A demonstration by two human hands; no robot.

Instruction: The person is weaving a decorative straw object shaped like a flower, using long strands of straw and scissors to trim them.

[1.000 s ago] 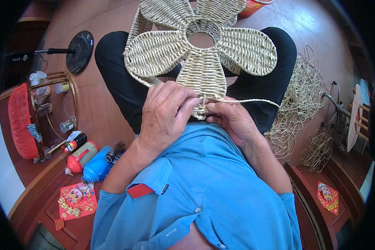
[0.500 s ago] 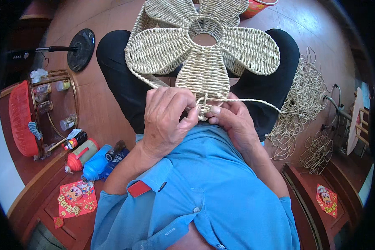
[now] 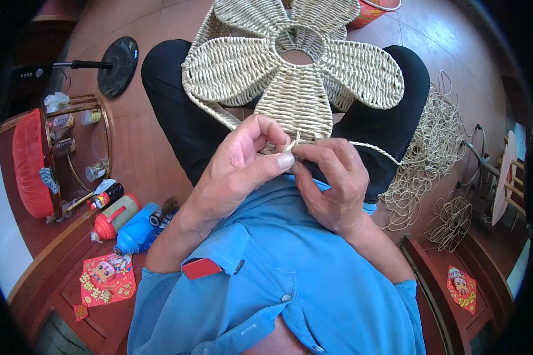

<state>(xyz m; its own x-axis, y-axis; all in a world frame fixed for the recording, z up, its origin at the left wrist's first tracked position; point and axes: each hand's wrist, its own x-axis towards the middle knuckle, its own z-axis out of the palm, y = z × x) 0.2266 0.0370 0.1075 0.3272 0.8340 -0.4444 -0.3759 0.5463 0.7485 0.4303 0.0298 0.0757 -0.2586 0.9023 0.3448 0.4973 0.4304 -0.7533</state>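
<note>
Left hand pinches pale twisted-straw cord by the near edge of the flower-shaped woven-straw piece over black-trousered knees; right hand, fingertips pressed together, adjoins; reddish-brown floor extends leftward.

From head height, one wide fisheye view faces steeply down, the blue shirt near at six o'clock, the woven flower farther at twelve.
</note>
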